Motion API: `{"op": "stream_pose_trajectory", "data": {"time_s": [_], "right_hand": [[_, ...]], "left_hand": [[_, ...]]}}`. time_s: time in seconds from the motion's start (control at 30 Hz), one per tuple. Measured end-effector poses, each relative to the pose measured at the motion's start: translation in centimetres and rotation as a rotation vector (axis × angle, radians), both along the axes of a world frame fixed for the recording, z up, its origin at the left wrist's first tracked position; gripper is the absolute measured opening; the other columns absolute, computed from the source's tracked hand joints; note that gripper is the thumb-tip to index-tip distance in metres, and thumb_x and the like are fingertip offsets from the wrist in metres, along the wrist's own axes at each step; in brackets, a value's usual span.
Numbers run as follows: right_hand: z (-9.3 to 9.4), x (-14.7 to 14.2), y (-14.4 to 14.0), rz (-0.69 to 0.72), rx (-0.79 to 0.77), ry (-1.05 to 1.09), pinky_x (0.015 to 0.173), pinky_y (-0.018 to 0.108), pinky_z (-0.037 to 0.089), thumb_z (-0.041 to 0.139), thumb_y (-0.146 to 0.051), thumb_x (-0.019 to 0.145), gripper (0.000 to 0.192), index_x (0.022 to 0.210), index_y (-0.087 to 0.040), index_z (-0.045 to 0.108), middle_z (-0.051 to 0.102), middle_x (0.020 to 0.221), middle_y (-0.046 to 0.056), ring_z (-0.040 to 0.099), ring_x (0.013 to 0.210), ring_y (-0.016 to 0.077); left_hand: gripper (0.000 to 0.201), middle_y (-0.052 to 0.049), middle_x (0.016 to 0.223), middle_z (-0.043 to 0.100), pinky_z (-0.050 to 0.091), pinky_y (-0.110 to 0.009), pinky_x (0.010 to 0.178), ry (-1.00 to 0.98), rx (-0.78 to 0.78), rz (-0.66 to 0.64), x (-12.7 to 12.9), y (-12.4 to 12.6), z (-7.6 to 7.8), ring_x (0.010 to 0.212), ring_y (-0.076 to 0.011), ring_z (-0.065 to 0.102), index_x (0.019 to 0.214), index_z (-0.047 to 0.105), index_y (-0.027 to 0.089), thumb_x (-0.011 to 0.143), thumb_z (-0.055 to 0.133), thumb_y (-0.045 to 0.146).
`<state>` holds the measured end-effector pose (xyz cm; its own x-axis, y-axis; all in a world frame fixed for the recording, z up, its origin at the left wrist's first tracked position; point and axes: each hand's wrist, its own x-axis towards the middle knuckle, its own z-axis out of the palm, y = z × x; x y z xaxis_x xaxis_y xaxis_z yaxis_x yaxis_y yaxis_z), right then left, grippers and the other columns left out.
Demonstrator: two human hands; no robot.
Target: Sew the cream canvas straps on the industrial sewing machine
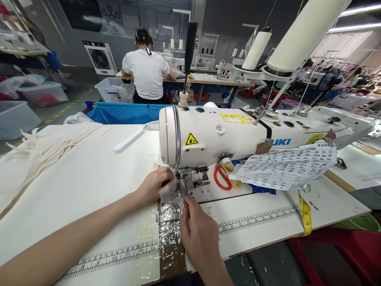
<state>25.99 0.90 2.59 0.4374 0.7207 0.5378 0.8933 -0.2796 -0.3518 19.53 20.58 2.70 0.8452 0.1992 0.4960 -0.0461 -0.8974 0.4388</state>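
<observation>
Fabric (167,194), a small white piece, lies under the needle of the sewing machine (238,133), near the table's (74,178) front edge. The left hand (153,186) presses on its left side, fingers curled over it. The right hand (199,234), just in front, pinches the fabric's near edge beside the presser foot (182,190). Red-handled scissors (222,177) lie behind, under the machine's arm.

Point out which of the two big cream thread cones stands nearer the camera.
The right-hand thread cone, large and cut off by the picture's top edge; the smaller cone stands left of it, farther back.
</observation>
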Motion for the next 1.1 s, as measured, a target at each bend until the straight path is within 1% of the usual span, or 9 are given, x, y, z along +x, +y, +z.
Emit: {"op": "stream_pose_trajectory", "data": {"time_s": [0.27,0.5,0.6,0.77,0.87,0.93,1.0,1.03,1.1], "right_hand": [[-0.2,0.1,0.3,-0.027,-0.001,-0.044,0.049,0.024,0.048,0.030,-0.016,0.100,0.036,0.111,-0.011,0.063,0.076,0.089,0.007,0.073,0.065,0.0156],[0.0,0.0,0.1,-0.023,-0.005,-0.026,0.047,0.026,0.048,0.031,-0.015,0.099,0.035,0.111,-0.010,0.063,0.076,0.088,0.007,0.072,0.062,0.0165],[-0.1,-0.1,0.2,-0.033,-0.022,-0.025,0.045,0.026,0.047,0.031,-0.015,0.098,0.035,0.111,-0.010,0.063,0.076,0.087,0.007,0.072,0.061,0.0170],[-0.5,-0.1,0.6,-0.061,-0.057,-0.036,0.049,0.026,0.048,0.031,-0.015,0.099,0.036,0.115,-0.011,0.062,0.077,0.091,0.008,0.074,0.066,0.0181],[-0.6,-0.3,0.0,-0.092,-0.036,-0.050,0.050,0.026,0.049,0.030,-0.016,0.099,0.037,0.119,-0.009,0.061,0.077,0.094,0.010,0.074,0.068,0.0194],[-0.7,-0.7,-1.5,-0.070,-0.007,-0.019,0.051,0.025,0.050,0.031,-0.018,0.099,0.035,0.117,-0.011,0.060,0.077,0.092,0.010,0.074,0.067,0.0196],[-0.9,-1.5,-3.7,-0.019,-0.004,0.097,0.051,0.023,0.050,0.035,-0.021,0.098,0.029,0.112,-0.017,0.060,0.076,0.086,0.007,0.073,0.064,0.0183],[-1.0,-2.0,-4.9,-0.006,-0.034,0.190,0.049,0.022,0.050,0.036,-0.023,0.097,0.026,0.109,-0.020,0.059,0.075,0.081,0.004,0.071,0.059,0.0171],[-1.3,-3.2,-7.2,-0.042,-0.138,0.335,0.047,0.020,0.048,0.040,-0.024,0.096,0.024,0.106,-0.024,0.061,0.071,0.067,0.002,0.067,0.049,0.0161]], "left_hand": [[0.018,-0.003,0.077,0.059,0.051,-0.027,0.065,-0.008,0.018,0.003,0.3,-0.2,-0.1,0.070,-0.0149,0.058,0.084,0.063,0.017,0.093,0.052,0.028],[0.018,0.000,0.075,0.062,0.050,-0.025,0.064,0.060,-0.149,0.048,0.3,0.0,0.1,0.068,-0.0128,0.058,0.077,0.061,0.017,0.089,0.054,0.028],[0.019,0.000,0.075,0.062,0.050,-0.024,0.064,0.048,-0.149,0.048,0.3,-0.1,0.2,0.068,-0.0124,0.059,0.075,0.061,0.017,0.090,0.055,0.028],[0.016,-0.005,0.084,0.065,0.053,-0.026,0.067,-0.043,0.020,-0.068,0.1,0.2,-0.2,0.077,-0.0143,0.062,0.082,0.061,0.016,0.094,0.053,0.022],[0.016,-0.008,0.093,0.065,0.056,-0.028,0.071,0.005,0.142,-0.129,-0.3,0.2,0.2,0.085,-0.0172,0.062,0.088,0.063,0.015,0.095,0.049,0.014],[0.018,-0.010,0.098,0.065,0.057,-0.030,0.074,0.080,0.221,-0.157,-0.8,-0.2,0.7,0.090,-0.0190,0.061,0.094,0.066,0.013,0.095,0.048,0.011],[0.024,-0.012,0.102,0.065,0.058,-0.033,0.075,0.151,0.314,-0.154,-1.2,-0.8,1.3,0.092,-0.0207,0.059,0.101,0.068,0.012,0.094,0.046,0.006],[0.027,-0.012,0.104,0.064,0.058,-0.034,0.075,0.182,0.362,-0.139,-1.4,-1.2,1.5,0.093,-0.0216,0.058,0.105,0.068,0.011,0.094,0.044,0.005],[0.030,-0.014,0.107,0.064,0.059,-0.037,0.075,0.223,0.443,-0.094,-1.6,-2.1,1.6,0.094,-0.0232,0.057,0.109,0.067,0.009,0.095,0.041,0.003]]}}
